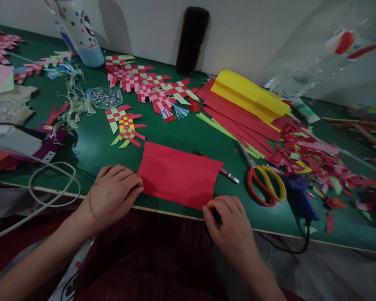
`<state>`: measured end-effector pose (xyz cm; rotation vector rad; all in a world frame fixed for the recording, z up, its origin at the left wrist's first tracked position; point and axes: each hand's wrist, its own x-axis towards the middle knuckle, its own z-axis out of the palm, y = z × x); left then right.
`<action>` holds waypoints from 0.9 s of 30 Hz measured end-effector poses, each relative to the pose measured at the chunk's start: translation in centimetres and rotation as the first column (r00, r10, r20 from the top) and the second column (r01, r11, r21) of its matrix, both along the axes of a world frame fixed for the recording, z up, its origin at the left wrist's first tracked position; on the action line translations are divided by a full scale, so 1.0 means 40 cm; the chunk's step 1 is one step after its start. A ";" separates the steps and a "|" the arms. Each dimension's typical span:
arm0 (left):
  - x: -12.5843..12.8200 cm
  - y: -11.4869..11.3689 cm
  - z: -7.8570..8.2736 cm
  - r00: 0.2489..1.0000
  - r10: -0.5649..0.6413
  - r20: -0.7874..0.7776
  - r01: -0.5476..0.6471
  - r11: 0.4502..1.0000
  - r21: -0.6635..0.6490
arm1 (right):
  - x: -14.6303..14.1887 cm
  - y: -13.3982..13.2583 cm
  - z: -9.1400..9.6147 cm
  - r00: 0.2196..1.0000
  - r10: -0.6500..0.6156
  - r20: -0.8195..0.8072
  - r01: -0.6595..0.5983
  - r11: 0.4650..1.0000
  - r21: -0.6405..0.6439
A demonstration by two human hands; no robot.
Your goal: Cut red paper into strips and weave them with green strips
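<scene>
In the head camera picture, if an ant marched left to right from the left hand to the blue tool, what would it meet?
Left hand → red paper → right hand → scissors → blue tool.

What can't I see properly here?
Head view: middle of the thin tool, hidden by the red paper.
Head view: top of the mug, cut off by the upper edge.
Head view: print on the bottle label, too blurred to read.
Head view: colourful strips, blurred and cut off by the right edge.
</scene>
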<state>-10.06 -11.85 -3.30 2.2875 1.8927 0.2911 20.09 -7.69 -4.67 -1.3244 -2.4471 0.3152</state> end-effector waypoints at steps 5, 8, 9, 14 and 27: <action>0.008 0.004 0.009 0.995 0.013 -0.095 -0.014 1.000 -0.017 | -0.005 -0.002 0.003 0.999 -0.021 0.029 0.022 1.000 -0.020; 0.013 0.013 0.022 0.989 -0.004 -0.151 -0.001 0.999 -0.035 | -0.007 -0.002 0.007 0.999 -0.031 0.045 0.033 0.999 -0.037; 0.014 0.016 0.026 0.986 -0.016 -0.165 0.008 0.999 -0.047 | -0.007 -0.001 0.009 0.998 -0.031 0.046 0.032 0.999 -0.040; 0.015 0.028 0.036 0.980 -0.065 -0.190 0.045 0.993 -0.106 | -0.011 0.002 0.021 0.997 -0.019 0.071 0.025 0.996 -0.081; 0.034 0.027 0.042 0.992 -0.088 -0.090 0.080 0.992 -0.096 | -0.068 0.011 0.034 0.982 0.039 0.184 -0.021 0.995 -0.099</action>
